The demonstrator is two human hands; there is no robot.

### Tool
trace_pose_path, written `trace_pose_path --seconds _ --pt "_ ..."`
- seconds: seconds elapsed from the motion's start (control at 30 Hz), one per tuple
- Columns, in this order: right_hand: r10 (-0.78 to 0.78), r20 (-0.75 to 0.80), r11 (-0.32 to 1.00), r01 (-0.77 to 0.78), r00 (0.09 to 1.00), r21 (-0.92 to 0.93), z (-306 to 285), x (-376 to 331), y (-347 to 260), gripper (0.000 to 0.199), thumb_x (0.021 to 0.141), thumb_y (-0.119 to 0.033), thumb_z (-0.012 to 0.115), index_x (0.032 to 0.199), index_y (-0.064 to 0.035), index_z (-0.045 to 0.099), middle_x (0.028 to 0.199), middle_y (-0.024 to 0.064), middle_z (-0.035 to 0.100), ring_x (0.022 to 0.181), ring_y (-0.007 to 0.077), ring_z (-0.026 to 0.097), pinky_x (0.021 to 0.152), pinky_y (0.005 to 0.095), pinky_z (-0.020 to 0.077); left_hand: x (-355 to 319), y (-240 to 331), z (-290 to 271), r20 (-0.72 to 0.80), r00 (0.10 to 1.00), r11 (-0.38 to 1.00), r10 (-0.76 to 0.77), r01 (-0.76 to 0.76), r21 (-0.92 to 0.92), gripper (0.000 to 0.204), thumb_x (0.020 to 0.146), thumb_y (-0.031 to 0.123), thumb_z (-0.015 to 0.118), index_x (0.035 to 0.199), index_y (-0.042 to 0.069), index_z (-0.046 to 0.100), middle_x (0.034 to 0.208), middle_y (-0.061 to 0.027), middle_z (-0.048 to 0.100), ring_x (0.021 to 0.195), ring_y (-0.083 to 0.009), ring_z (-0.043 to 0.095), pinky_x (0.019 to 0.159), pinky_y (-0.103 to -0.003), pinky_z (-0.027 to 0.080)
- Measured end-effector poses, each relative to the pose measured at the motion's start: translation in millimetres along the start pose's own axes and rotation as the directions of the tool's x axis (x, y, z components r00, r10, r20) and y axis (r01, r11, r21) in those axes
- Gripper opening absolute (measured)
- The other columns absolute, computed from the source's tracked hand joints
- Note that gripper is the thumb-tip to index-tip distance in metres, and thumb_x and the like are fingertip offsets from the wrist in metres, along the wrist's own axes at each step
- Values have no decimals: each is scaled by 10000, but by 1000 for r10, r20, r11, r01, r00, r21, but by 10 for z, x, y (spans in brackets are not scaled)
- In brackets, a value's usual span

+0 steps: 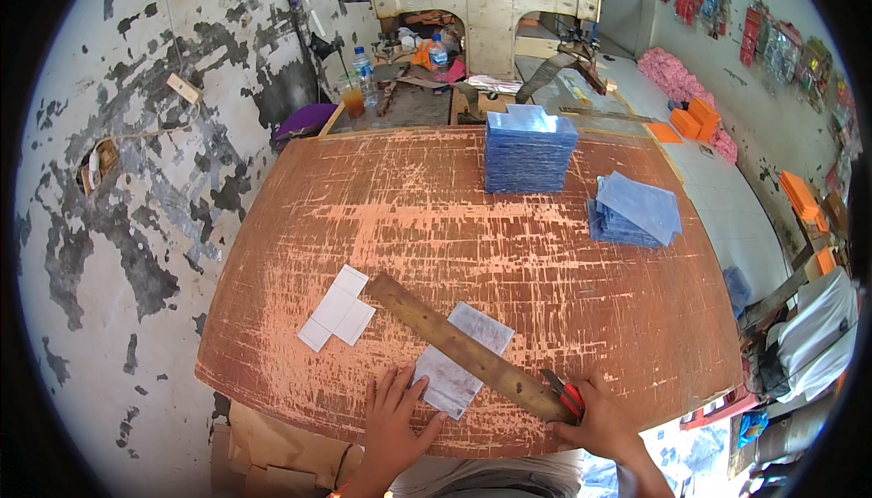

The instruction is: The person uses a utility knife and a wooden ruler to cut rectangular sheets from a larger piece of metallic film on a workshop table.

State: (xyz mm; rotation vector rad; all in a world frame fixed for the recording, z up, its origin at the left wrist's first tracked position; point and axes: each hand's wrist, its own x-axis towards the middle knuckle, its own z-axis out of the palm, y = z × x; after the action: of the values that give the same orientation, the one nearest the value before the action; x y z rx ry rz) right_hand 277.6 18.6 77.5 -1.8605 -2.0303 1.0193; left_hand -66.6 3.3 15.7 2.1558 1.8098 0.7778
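Note:
My left hand (pixel 400 414) lies with its fingers spread on the board, the fingertips at the near left edge of a cloudy, see-through plastic sheet (pixel 442 387). A worn brown straightedge (pixel 427 321) lies slantwise across this sheet. At its near right end, my right hand (pixel 601 421) is closed round a red utility knife (pixel 570 398) whose blade points up and to the left. My right fingers also touch or nearly touch the straightedge. Left of the straightedge lies a white cross-shaped card template (pixel 337 307) with drawn lines.
The scored brown work board (pixel 300 216) carries a tall stack of bluish plastic sheets (pixel 529 155) and a lower, untidy stack (pixel 636 210) at the far right. Behind stand a heavy metal press frame (pixel 486 8), water bottles (pixel 363 73) and a cup of orange drink (pixel 351 98).

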Motion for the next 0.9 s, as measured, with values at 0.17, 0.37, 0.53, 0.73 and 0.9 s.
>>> trace_pose_path --seconds 0.17,0.37,0.53,0.73,0.9 --pt "86 66 996 -84 994 -37 -119 33 -141 843 842 -373 921 1470 52 553 1461 231 525 1270 452 655 1068 514 558 86 43 -17 30 999 1000 10 -10 4 651 901 399 871 1443 93 680 1644 -143 544 1546 -422 453 1264 -689 267" --pt "95 21 994 -94 995 -57 -30 27 -2 756 790 -354 951 1357 14 610 1314 209 597 1162 437 669 965 526 556 217 83 -15 102 995 999 -8 14 -50 611 937 396 832 1439 82 683 1655 -158 531 1558 -419 445 1302 -676 211" --pt "0 -87 997 -6 996 -74 21 28 3 687 755 -319 987 1267 -6 653 1169 190 635 1040 427 683 874 513 547 236 119 -17 -5 1000 999 29 -29 -18 582 867 291 889 1382 83 712 1575 -150 588 1480 -405 522 1246 -650 318" --pt "32 -92 993 -42 995 -112 -40 -23 -88 656 746 -256 979 1262 -11 657 1150 185 659 1016 423 697 867 498 558 -126 -212 -133 -191 982 1000 -6 1 -25 337 895 298 867 1146 82 806 1107 -102 767 960 -281 724 807 -437 550" --pt "44 -61 991 -51 997 -123 -83 33 -136 698 780 -248 944 1365 -38 628 1179 190 705 1070 433 715 904 512 566 -104 -306 -410 -152 964 974 -216 224 33 376 886 368 874 1149 107 810 1056 -86 764 890 -262 708 781 -421 516"
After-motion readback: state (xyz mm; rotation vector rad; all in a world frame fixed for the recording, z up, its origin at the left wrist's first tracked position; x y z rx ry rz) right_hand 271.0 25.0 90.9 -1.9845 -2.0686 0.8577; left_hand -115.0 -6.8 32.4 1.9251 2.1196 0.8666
